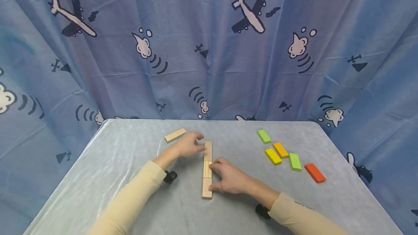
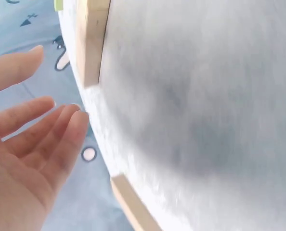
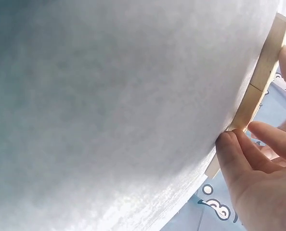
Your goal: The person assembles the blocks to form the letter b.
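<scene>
Three plain wooden blocks lie end to end in a straight row: a far block, a middle block and a near block. My left hand hovers left of the far block, its fingers loosely bent with nothing between them; the left wrist view shows the fingers apart from the wood. Along the row's right side, my right hand rests its fingertips by the middle block and its thumb against the near block. In the right wrist view, the fingers hide part of the row.
A loose wooden block lies behind the left hand. On the right of the table are a red block, an orange block, a yellow block and two green blocks. A patterned curtain hangs behind.
</scene>
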`<state>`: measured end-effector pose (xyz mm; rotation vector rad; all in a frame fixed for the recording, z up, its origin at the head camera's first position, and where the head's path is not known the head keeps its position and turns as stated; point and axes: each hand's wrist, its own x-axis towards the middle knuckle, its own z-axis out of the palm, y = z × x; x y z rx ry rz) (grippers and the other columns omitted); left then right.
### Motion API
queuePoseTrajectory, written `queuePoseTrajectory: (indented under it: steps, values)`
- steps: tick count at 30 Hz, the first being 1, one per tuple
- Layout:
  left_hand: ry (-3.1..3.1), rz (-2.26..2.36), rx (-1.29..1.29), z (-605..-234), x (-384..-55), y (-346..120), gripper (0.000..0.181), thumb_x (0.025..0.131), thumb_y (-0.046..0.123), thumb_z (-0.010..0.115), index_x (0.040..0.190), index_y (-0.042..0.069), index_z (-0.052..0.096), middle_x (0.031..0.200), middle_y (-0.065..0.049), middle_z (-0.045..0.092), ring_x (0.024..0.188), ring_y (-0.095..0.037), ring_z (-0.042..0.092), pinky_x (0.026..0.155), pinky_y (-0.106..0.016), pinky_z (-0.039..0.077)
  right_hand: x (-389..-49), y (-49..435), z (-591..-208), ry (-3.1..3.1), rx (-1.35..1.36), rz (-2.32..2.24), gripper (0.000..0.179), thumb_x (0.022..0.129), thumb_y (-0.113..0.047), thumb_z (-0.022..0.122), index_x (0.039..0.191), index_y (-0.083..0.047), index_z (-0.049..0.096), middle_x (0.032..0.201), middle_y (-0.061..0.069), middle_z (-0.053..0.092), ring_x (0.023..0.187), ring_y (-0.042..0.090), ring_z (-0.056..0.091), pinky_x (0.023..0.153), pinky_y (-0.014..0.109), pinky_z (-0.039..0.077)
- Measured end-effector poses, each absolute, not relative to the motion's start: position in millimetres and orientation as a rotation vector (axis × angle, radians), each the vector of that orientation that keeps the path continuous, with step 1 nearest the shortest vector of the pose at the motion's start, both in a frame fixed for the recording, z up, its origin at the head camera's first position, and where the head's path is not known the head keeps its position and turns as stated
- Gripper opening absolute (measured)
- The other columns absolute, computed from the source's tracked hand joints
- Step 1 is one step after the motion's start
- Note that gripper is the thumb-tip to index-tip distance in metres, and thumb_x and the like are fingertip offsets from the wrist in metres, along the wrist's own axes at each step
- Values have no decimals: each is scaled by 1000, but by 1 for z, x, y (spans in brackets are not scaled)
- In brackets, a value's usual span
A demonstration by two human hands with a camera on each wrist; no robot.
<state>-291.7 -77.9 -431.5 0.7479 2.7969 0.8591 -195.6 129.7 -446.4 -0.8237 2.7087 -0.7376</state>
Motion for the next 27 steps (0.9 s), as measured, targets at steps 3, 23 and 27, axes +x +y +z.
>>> queuePoseTrajectory:
  steps: [3, 23, 27]
  values:
    - [2830, 855, 735, -427, -295, -87, 42, 96, 21, 70, 128, -5, 64, 126, -19, 66, 109, -32, 65, 92, -45, 53, -196, 129, -446, 2705, -809, -735, 71, 80, -35, 87, 134, 3, 62, 127, 11, 56, 114, 24, 55, 98, 46, 46]
    - [3042, 875, 523, -440, -324, -150, 40, 98, 22, 64, 127, -6, 65, 131, -24, 62, 124, -41, 56, 106, -52, 42, -194, 131, -446, 2710, -811, -739, 72, 80, -35, 87, 135, 3, 61, 128, 11, 56, 115, 24, 55, 100, 45, 46]
    - [3035, 812, 439, -447, -326, -156, 40, 100, 22, 60, 130, -5, 63, 133, -25, 60, 127, -43, 52, 107, -55, 39, -195, 131, -448, 2712, -813, -734, 72, 80, -36, 87, 135, 2, 61, 128, 10, 56, 116, 24, 55, 100, 45, 46]
